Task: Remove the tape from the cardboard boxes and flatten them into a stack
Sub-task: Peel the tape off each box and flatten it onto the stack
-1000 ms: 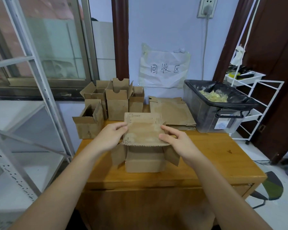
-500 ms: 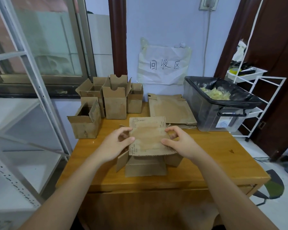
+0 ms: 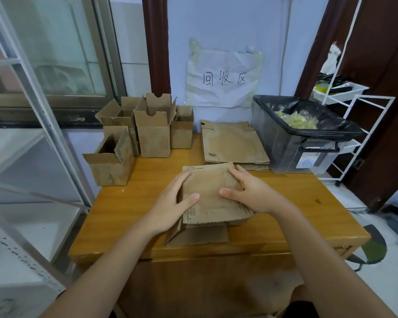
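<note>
A small brown cardboard box (image 3: 210, 198) lies pressed nearly flat on the wooden table (image 3: 292, 203), with its flaps splayed toward me. My left hand (image 3: 174, 201) grips its left edge, thumb on top and fingers round the side. On the box's right half rests my right hand (image 3: 251, 193), thumb on the top face, fingers curled over the far right edge. A stack of flattened boxes (image 3: 233, 143) lies behind it. Several standing open boxes (image 3: 154, 131) are grouped at the table's back left.
A black-lined plastic bin (image 3: 292, 138) with crumpled tape stands at the back right. To the right of the table is a white wire rack (image 3: 354, 115), to its left a metal shelf frame (image 3: 39, 125). A paper sign (image 3: 224, 76) hangs on the wall.
The box's upright top panel has been folded down and the box pressed flatter. Both hands moved down onto its top face. The camera has moved closer to the table.
</note>
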### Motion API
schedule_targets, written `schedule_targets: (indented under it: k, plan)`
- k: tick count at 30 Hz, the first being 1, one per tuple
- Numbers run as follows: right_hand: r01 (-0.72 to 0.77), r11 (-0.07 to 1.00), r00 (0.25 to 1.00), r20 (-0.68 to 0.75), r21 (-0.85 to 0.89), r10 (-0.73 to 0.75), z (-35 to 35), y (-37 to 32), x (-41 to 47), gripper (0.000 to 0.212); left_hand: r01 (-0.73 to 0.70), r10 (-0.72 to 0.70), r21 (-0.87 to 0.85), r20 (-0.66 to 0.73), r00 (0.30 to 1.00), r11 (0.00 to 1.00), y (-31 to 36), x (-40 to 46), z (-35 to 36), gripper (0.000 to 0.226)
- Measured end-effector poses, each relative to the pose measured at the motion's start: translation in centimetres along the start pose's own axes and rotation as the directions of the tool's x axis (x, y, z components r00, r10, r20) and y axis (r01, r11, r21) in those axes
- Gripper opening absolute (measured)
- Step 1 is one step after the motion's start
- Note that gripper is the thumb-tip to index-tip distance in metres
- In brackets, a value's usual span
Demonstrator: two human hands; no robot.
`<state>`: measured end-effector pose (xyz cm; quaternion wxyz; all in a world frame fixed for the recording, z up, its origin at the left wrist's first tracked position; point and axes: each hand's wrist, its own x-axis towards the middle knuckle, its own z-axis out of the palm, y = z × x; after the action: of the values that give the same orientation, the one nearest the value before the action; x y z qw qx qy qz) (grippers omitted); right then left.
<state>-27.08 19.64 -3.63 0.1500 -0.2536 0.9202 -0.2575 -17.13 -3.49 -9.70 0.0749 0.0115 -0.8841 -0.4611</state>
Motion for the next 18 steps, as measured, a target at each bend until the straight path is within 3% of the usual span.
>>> schedule_targets:
  k: [5,10,18]
  plan:
    - [-0.065,0.996,0.997,0.043,-0.053,0.068,-0.6,3.0,-0.7,0.117,0.013,-0.041,0.258,0.105,0.994,0.966,1.1,0.9,2.5,0.091]
    - [-0.12,0.983,0.99,0.059,-0.141,0.129,1.9,5.6,-1.5,0.11,-0.037,-0.075,0.607,0.159,0.984,0.794,1.2,1.4,4.8,0.098]
    - [-0.099,0.963,0.993,-0.086,-0.252,0.079,5.6,6.9,-2.5,0.108,-0.068,-0.053,0.749,0.136,0.989,0.659,0.4,0.9,5.8,0.098]
